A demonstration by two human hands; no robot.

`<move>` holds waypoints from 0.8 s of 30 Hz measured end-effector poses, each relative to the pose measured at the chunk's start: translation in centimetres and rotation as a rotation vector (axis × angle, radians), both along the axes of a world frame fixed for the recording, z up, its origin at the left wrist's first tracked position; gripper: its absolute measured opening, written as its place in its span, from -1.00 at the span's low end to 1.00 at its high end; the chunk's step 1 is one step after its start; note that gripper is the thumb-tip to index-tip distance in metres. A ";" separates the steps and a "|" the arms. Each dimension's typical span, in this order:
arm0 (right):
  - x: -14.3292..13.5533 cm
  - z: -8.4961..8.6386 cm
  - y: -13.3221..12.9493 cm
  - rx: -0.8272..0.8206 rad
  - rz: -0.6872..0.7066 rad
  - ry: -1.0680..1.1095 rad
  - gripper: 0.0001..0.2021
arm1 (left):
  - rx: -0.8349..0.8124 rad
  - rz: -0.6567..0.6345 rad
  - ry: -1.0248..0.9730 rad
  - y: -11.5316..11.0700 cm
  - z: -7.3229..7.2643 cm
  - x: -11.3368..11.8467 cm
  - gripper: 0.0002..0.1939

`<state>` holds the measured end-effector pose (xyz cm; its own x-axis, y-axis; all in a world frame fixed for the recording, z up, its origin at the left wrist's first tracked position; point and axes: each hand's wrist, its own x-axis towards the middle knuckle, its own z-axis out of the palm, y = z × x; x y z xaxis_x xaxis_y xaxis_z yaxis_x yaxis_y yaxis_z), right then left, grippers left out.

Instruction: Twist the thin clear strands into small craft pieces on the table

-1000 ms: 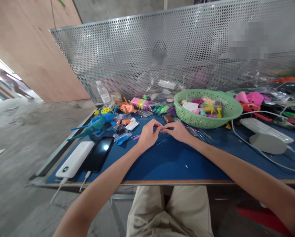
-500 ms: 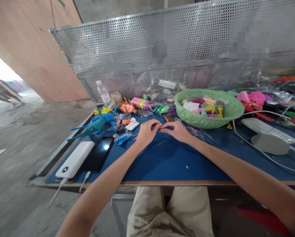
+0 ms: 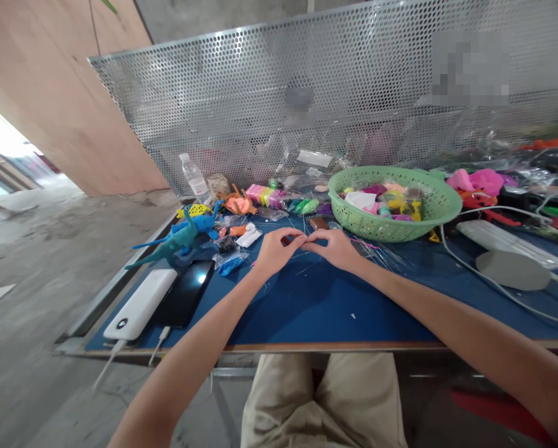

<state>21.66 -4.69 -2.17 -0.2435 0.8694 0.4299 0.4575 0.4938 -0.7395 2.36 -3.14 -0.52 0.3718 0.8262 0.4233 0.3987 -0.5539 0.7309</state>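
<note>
You had your left hand [image 3: 278, 250] and right hand [image 3: 335, 249] together above the blue bench [image 3: 326, 311], thumb and forefinger of each pinched closed, the fingertips meeting. Whatever lay between them was too small to make out. Nearest your hands, a small brown block [image 3: 318, 223] sat on the bench just behind them, and thin clear strands [image 3: 393, 256] lay beside your right hand, in front of the green basket [image 3: 377, 228]. White packets [image 3: 249, 235] and a blue packet [image 3: 232, 265] lay to the left of your left hand.
</note>
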 end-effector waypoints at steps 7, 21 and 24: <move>-0.1 0.2 -0.3 -0.031 0.034 -0.017 -0.82 | -0.119 -0.082 -0.035 0.4 0.4 -0.5 -0.78; 0.0 -0.1 -0.2 -0.019 0.066 0.005 -0.79 | -0.199 -0.093 -0.083 0.6 1.1 -1.2 -0.81; -0.2 0.0 -0.2 -0.058 0.054 0.030 -0.78 | -0.192 -0.095 -0.106 0.7 1.0 -1.1 -0.80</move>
<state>21.46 -4.93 -2.20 -0.2786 0.8789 0.3873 0.4081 0.4733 -0.7806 1.23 -2.45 0.49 0.4140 0.8587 0.3022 0.2667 -0.4319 0.8616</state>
